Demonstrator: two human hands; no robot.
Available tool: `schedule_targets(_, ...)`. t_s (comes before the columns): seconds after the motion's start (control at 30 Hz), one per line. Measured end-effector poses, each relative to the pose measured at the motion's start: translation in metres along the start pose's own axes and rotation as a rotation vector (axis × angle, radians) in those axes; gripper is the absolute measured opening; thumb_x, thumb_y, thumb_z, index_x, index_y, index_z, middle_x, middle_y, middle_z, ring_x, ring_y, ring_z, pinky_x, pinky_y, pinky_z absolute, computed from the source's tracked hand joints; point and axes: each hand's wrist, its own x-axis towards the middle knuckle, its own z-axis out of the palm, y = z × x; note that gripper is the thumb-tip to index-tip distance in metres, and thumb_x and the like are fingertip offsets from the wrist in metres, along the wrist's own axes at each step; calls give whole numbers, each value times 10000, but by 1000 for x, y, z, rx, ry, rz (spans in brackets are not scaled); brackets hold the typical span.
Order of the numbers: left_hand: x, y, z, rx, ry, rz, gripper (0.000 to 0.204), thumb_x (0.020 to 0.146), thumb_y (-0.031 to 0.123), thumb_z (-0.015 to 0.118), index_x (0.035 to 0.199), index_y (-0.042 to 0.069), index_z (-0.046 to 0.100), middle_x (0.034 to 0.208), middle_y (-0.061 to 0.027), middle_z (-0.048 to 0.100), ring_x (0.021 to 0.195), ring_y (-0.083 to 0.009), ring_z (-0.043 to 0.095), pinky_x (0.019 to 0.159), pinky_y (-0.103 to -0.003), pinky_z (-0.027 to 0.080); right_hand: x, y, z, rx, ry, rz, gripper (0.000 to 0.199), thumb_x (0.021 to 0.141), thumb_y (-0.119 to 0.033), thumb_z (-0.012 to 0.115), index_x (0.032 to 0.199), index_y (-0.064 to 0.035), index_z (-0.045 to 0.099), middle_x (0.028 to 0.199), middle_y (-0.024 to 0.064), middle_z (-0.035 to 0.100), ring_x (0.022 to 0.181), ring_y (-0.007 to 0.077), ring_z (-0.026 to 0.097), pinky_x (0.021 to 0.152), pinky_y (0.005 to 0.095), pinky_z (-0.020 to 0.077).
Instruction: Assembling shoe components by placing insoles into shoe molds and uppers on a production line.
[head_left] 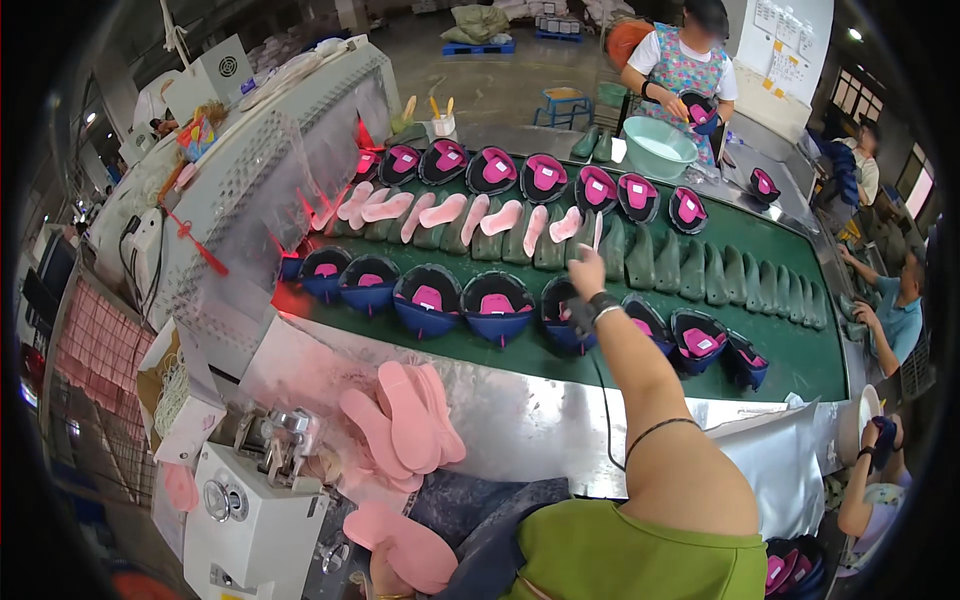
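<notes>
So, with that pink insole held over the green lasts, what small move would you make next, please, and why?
Probably lower the thin pink insole in the right hand onto the bare green shoe last below it: the lasts to its left already carry insoles, those to its right are bare.

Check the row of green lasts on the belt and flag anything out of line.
The pink insoles on the green lasts lie at uneven slants, some overlapping. The right hand holds one insole upright above the row. Lasts further right are bare.

Head-worn fisheye, downward over conveyor (800,360)
</notes>
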Motion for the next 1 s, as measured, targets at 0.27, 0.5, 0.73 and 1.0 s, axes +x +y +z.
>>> schedule_targets(0.27,15,11,2,635,-7,707,305,970,143,461,1230,4,536,1082,-111,638,964,-226,631,849,-344,511,-325,-232,0,412,-1312,-195,184,901,-201,633,954,-27,606,861,54,624,794,118,574,678,305,491)
schedule_targets(0.5,-15,12,35,125,125,545,308,984,285,488,1113,17,564,983,-95,632,875,-264,649,772,-406,563,-396,-270,34,611,-1243,-90,191,899,-170,609,997,-9,577,816,84,610,753,144,577,677,311,476)
schedule_targets(0.73,-30,-7,10,-30,14,449,557,952,487,373,1171,3,540,910,-121,602,841,-277,647,741,-449,571,-398,-312,147,442,-1132,-110,330,856,-150,672,1083,53,545,899,102,651,796,160,616,668,277,481)
schedule_targets(1.0,-46,-4,1,-9,80,444,632,967,510,349,1294,-16,479,935,-149,610,906,-287,647,787,-452,564,-363,-317,118,355,-1100,-366,339,839,-166,646,1095,23,530,972,181,623,832,302,649,711,386,508)
